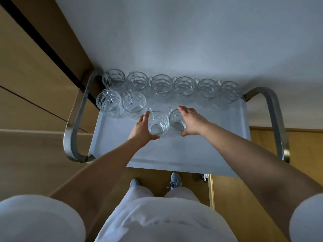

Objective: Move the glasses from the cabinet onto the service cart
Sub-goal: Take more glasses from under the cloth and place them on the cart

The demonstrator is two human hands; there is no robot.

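Glasses (pixel 161 86) of clear, faceted make, each with a side handle, are seen standing upright on the white top of the service cart (pixel 174 154). Six are lined up in a row along the far edge, close beside one another. Two more are set just in front of that row at its left end, so close together that it cannot be told whether they touch. A further pair is placed nearer the middle of the top, side by side with a narrow gap between them.

The left glass (pixel 158 124) of this pair is flanked by the left hand (pixel 142 128). The fingers are held straight along its left side and the thumb is laid by its near base, so the hand is open against the glass rather than wrapped round it. The right glass (pixel 176 122) is partly covered by the right hand (pixel 191 119). Its fingers are stretched out straight past the right side of the glass toward the back row, and the thumb is placed at the near foot of the glass. This hand is open too; whether its palm touches the glass cannot be told.

A curved metal handle (pixel 75 123) is fitted at the left end of the cart and another at the right end. The cart is stood against a white wall (pixel 174 32), with wooden panelling (pixel 35 75) at its left. Light shoes (pixel 175 179) are seen on the wooden floor (pixel 244 172) below the cart's near edge. Both forearms are bare below white sleeves (pixel 38 219).
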